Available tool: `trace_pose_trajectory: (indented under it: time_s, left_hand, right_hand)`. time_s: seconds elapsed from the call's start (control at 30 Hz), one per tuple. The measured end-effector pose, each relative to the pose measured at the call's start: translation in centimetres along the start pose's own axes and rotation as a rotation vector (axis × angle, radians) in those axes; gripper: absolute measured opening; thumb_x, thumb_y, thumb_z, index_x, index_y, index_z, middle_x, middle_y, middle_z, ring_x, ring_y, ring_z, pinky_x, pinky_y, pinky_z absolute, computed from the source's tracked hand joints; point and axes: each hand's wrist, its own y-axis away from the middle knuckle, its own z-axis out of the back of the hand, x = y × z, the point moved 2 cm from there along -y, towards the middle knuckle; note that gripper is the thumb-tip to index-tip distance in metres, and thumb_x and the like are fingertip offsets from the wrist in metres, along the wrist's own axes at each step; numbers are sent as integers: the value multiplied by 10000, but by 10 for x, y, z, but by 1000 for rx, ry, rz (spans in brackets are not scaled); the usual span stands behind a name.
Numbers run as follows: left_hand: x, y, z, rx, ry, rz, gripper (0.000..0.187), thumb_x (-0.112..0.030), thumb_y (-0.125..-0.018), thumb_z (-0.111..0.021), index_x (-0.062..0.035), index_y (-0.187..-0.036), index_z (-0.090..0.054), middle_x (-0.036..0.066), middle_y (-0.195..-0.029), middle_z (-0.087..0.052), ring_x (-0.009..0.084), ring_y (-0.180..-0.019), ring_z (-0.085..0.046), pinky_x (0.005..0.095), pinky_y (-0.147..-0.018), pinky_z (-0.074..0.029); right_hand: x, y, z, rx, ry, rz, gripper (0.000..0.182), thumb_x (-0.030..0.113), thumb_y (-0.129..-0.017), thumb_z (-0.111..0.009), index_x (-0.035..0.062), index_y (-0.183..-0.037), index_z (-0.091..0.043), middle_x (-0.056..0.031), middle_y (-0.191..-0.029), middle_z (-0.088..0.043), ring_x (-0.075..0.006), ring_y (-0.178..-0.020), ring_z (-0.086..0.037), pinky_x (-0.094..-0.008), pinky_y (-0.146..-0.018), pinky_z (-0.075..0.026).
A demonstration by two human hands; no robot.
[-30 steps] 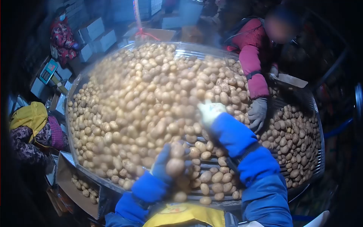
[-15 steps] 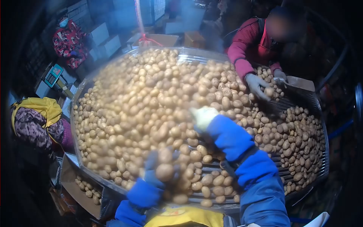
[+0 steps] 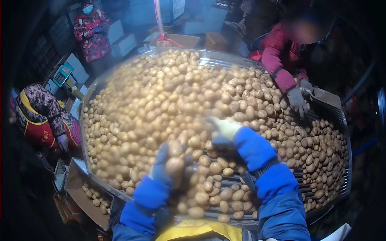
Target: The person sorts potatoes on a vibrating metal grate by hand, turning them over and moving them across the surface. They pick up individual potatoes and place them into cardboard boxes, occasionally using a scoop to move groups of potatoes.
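My left hand (image 3: pixel 161 164), in a blue-grey glove, is cupped around potatoes (image 3: pixel 175 166) near the front of a large heap. One potato rests above another between its fingers. Farther right, my right hand (image 3: pixel 227 129) wears a pale glove with a bluish underside. Its fingers stretch leftward, apart from the thumb, against the heaped potatoes (image 3: pixel 177 96); the fingertips are blurred. Under my right forearm, loose potatoes (image 3: pixel 226 194) lie on the slatted bars of the sorting table (image 3: pixel 253 185).
Across the table at right, a co-worker's gloved hand (image 3: pixel 297 100) hovers by the potatoes. Another person (image 3: pixel 44 116) bends at the left edge, and one (image 3: pixel 91 34) stands behind. A cardboard box (image 3: pixel 78 188) with potatoes sits front left, below a scale (image 3: pixel 63 74).
My left hand has risen slightly with its potatoes. The right hand has shifted a little right and down in view. The co-worker's hand at right no longer holds a potato. The view has shifted.
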Motion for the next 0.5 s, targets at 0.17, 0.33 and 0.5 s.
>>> trace_pose_trajectory:
  time_s: [0.17, 0.33, 0.5]
  left_hand:
    - [-51, -74, 22, 268, -902, -408, 347, -464, -1090, -602, -121, -1077, -650, 30, -981, -655, 164, -818, -618, 354, -665, -535]
    - [-78, -144, -39, 240, -1354, -373, 369, -431, -1023, -717, -63, -1038, -698, 40, -940, -649, 159, -828, -622, 343, -652, -512]
    - [-60, -199, -55, 244, -2024, -556, 536, -450, -946, -790, -108, -1355, -731, 191, -1225, -660, 366, -1071, -677, 476, -921, -557]
  right_hand:
    - [11, 59, -4, 111, -948, -80, 990, 176, -828, -853, 172, -1675, -342, -178, -1281, -686, -232, -1138, -650, -375, -988, -545]
    - [-26, 90, -53, -121, -1183, 106, 1124, 251, -783, -922, 72, -1685, -276, -208, -1608, -414, -304, -1432, -464, -419, -1174, -424]
    - [-46, 107, -74, -132, -1310, 136, 1265, 434, -712, -948, 15, -1684, -254, -216, -1672, -341, -344, -1566, -317, -461, -1296, -266]
